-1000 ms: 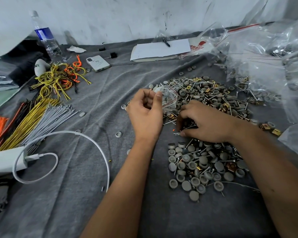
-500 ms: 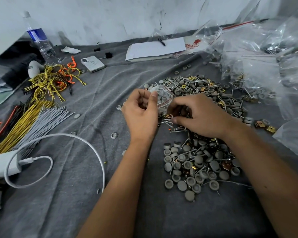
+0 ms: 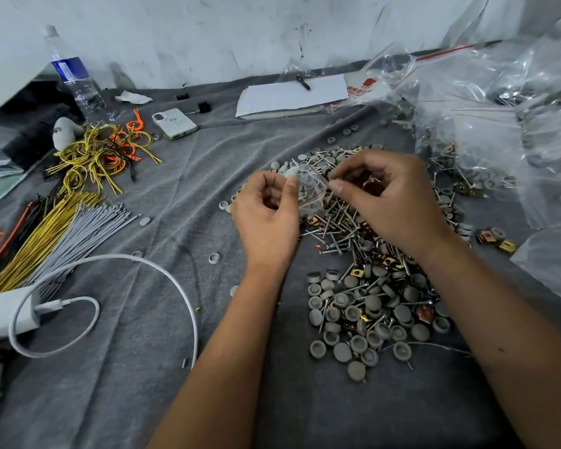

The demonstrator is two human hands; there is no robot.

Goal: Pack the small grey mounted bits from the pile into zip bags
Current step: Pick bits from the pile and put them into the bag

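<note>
A pile of small grey mounted bits (image 3: 366, 322), mixed with thin metal shanks and brass clips, spreads over the grey cloth (image 3: 162, 351) in front of me. My left hand (image 3: 266, 218) pinches the edge of a small clear zip bag (image 3: 310, 189) with a red seal line, held above the pile's left side. A few grey bits show inside the bag. My right hand (image 3: 389, 199) is at the bag's mouth, fingers curled and pinching something small that I cannot make out.
Heaps of clear zip bags (image 3: 506, 131) fill the right side. At left lie bundles of yellow, grey and orange wires (image 3: 59, 234), a white charger with cable (image 3: 10, 315), a phone (image 3: 175, 123), a water bottle (image 3: 75, 82). A notepad (image 3: 292, 95) sits at the back.
My right hand has lifted off the pile and come up to the bag's mouth. The left hand stays on the bag.
</note>
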